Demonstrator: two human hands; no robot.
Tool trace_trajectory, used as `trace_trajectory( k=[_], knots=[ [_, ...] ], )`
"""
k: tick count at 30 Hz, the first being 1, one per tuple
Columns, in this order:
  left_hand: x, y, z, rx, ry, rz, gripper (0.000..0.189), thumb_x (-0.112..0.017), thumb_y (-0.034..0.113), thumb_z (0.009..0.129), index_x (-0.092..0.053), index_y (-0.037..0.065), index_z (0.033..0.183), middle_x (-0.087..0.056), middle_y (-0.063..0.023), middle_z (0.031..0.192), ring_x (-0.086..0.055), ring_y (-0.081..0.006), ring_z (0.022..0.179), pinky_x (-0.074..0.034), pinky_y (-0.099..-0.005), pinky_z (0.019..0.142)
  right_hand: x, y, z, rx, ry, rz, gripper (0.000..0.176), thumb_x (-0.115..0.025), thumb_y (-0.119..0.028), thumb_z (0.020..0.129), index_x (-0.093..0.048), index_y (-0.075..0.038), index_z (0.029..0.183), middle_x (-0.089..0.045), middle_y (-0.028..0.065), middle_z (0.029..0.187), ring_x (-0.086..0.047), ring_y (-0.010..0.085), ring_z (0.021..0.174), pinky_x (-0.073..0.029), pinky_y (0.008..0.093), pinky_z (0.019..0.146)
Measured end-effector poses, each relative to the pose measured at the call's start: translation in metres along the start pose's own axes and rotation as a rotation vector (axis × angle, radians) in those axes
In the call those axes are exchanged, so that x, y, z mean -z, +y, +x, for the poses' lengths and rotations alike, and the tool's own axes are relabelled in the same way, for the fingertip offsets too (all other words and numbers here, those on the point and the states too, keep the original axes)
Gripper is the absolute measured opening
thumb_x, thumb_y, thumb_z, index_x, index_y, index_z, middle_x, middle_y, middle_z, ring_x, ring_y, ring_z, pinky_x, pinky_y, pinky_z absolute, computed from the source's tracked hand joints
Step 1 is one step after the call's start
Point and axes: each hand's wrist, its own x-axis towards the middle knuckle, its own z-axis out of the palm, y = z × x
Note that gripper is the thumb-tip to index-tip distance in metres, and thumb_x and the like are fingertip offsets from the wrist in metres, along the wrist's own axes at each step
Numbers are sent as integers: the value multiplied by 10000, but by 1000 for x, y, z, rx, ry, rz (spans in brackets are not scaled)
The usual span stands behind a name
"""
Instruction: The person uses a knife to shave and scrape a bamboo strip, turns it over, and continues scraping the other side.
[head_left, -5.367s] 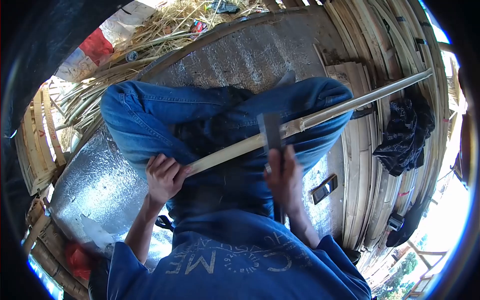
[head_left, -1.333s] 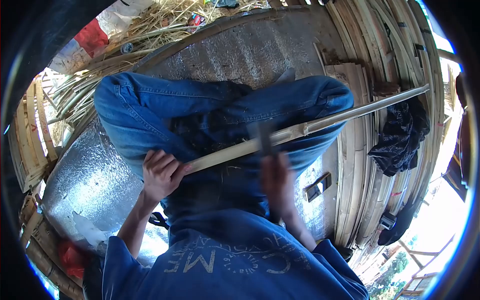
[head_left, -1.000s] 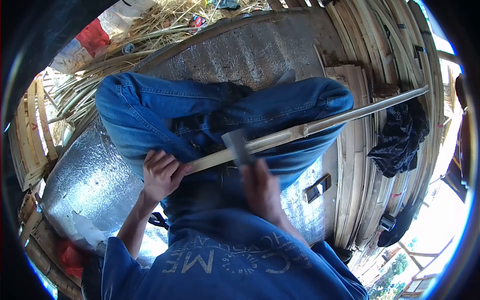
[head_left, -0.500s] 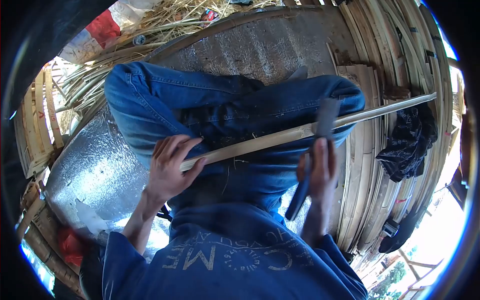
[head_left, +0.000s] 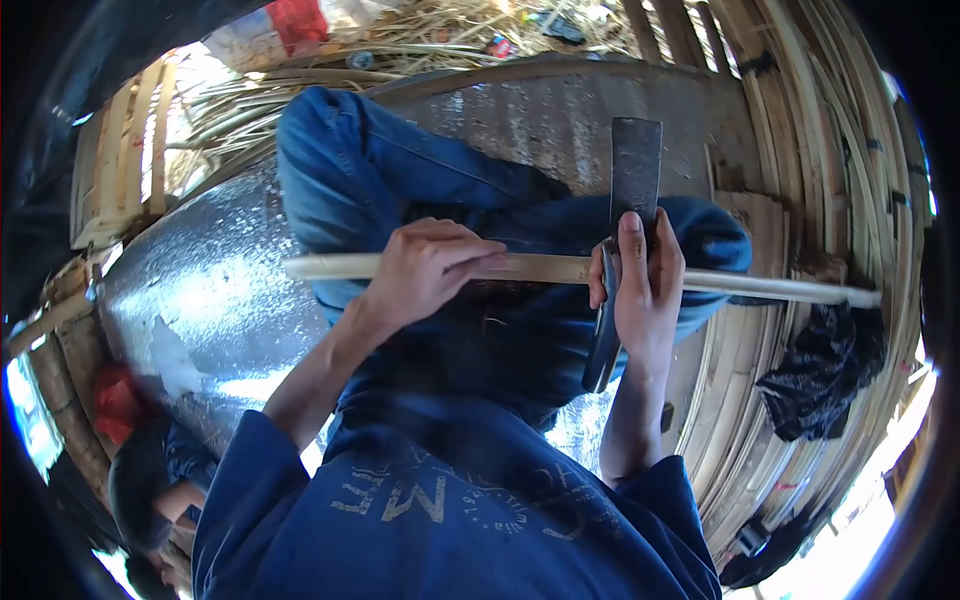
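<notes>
A long pale bamboo strip (head_left: 545, 268) lies crosswise over my lap, its left end out past my knee and its right end near the stacked slats. My left hand (head_left: 430, 268) is closed around the strip left of its middle, thumb and fingers pointing right. In my right hand (head_left: 645, 285) is a broad-bladed knife (head_left: 636, 165), its square-ended dark blade pointing away from me and its dark handle angled back under the palm. The right thumb lies along the base of the blade, and this hand overlaps the strip.
Stacked bamboo slats (head_left: 735, 370) run along my right, with a black cloth (head_left: 825, 375) on them. Shavings (head_left: 440, 50) lie beyond the shiny foil mat (head_left: 200, 300). Another person (head_left: 150, 490) is at the lower left, near a red bag (head_left: 120, 402).
The strip has swung from slanted to nearly level and now sticks out left of my left hand. That hand has moved right and farther along it. The knife has shifted slightly.
</notes>
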Motion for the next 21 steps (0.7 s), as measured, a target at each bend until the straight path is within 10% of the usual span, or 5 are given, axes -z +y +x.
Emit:
trace_trajectory(
  k=[11,17,21],
  knots=[
    [39,-48,-49,-22,439,414,172,-748,169,713,-727,185,883,-643,81,934,-588,-145,892,-424,-350,837,-77,12,16,25,-62,-125,257,-476,-272,1003,-462,-15,997,-500,50,586,-437,93,406,-351,222,383],
    [52,-73,-84,42,633,423,133,-736,114,735,-727,168,856,-656,27,972,-593,-169,935,-434,-367,859,-77,14,14,5,13,-209,496,-504,-342,983,-397,49,1268,-495,74,602,-434,115,412,-359,233,391],
    [88,-103,-146,578,1063,425,226,-659,60,780,-678,114,999,-654,-69,1036,-618,-278,937,-482,-426,840,-78,10,13,-37,17,-251,547,-499,-350,983,-345,40,1334,-497,86,619,-442,125,423,-372,242,406]
  ],
)
